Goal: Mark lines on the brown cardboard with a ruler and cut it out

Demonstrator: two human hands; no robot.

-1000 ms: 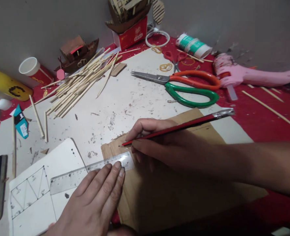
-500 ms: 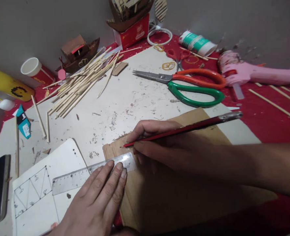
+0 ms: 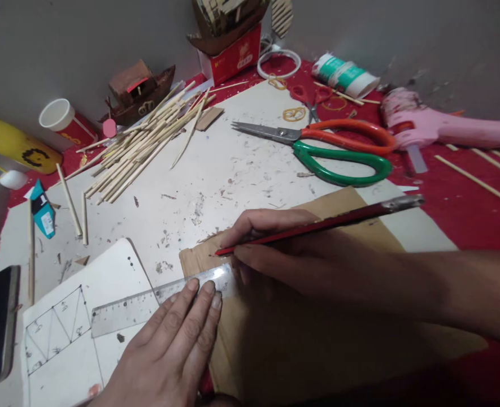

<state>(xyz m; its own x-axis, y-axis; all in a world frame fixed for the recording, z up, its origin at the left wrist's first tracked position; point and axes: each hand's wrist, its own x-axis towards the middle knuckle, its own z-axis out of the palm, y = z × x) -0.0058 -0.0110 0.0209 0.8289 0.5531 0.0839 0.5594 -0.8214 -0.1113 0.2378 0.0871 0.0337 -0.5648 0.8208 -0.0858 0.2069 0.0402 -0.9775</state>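
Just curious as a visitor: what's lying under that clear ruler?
The ruler spans two things: its left part lies over the white sketch sheet, its right end over the brown cardboard. The left hand covers its near edge, hiding whatever lies beneath there.

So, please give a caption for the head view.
Left hand presses ruler on cardboard; right hand holds red pencil.

Left hand (image 3: 169, 350) presses ruler (image 3: 160, 299) on cardboard (image 3: 300, 350); right hand (image 3: 292, 254) holds pencil (image 3: 317, 225) there
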